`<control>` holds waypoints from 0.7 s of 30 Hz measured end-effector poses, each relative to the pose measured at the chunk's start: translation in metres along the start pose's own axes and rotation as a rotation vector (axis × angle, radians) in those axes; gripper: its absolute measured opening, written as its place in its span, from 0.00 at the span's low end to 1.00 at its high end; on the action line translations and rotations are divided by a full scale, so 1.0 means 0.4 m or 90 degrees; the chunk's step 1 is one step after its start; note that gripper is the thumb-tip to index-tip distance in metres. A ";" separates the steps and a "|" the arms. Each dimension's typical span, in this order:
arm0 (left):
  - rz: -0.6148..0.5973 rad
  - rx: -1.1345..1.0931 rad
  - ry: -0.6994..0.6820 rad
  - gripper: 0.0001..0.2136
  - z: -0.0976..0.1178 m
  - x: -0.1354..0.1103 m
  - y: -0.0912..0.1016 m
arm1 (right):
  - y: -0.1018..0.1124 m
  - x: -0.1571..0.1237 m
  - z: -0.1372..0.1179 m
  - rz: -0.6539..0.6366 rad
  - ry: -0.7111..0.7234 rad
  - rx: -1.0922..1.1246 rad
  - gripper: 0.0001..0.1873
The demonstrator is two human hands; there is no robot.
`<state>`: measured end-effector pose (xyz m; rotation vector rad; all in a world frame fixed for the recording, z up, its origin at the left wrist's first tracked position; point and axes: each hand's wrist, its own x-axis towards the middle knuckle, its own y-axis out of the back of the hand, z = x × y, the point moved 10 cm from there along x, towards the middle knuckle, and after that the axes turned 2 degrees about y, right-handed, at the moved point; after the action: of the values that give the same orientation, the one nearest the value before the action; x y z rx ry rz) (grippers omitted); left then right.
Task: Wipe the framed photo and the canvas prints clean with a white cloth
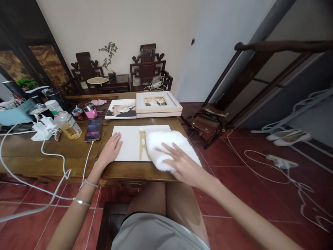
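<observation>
A flat white board (126, 139) lies near the front edge of the wooden table. My left hand (112, 148) rests on its left edge, fingers stretched out and lying flat, with nothing held. In the middle of the board is a flat tan shape (142, 140) with two legs; whether it is printed or a loose piece, I cannot tell. A fluffy white cloth (158, 139) covers the board's right part and reaches past its edge. On top of this cloth lies my right hand (179, 161), its fingers spread; the thumb side is partly sunk in the pile.
Behind the board stand a photo panel (121, 113) and a boxed framed picture (158, 113). To the left are a phone (93, 130) on a cable, a bottle of yellow liquid (69, 125), a pink mug (90, 111) and a white power strip (45, 129). A brown bag (206, 123) is at right.
</observation>
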<state>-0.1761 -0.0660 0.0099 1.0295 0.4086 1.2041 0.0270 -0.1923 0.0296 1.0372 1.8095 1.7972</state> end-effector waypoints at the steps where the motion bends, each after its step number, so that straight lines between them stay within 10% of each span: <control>1: 0.004 -0.001 -0.005 0.24 0.002 0.000 0.002 | 0.005 -0.027 -0.026 -0.005 0.010 0.008 0.23; 6: 0.019 -0.003 -0.018 0.23 0.002 0.001 0.008 | 0.019 -0.052 -0.033 -0.011 0.022 0.048 0.23; 16: 0.008 -0.034 0.002 0.22 -0.007 0.000 0.009 | -0.037 0.218 0.244 -0.027 -0.077 -0.006 0.20; 21: 0.014 -0.047 0.001 0.24 -0.005 0.000 0.010 | -0.026 0.169 0.199 -0.039 -0.075 0.007 0.19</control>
<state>-0.1798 -0.0653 0.0123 0.9720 0.3525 1.2302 0.0382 -0.0880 0.0264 1.0575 1.7634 1.6553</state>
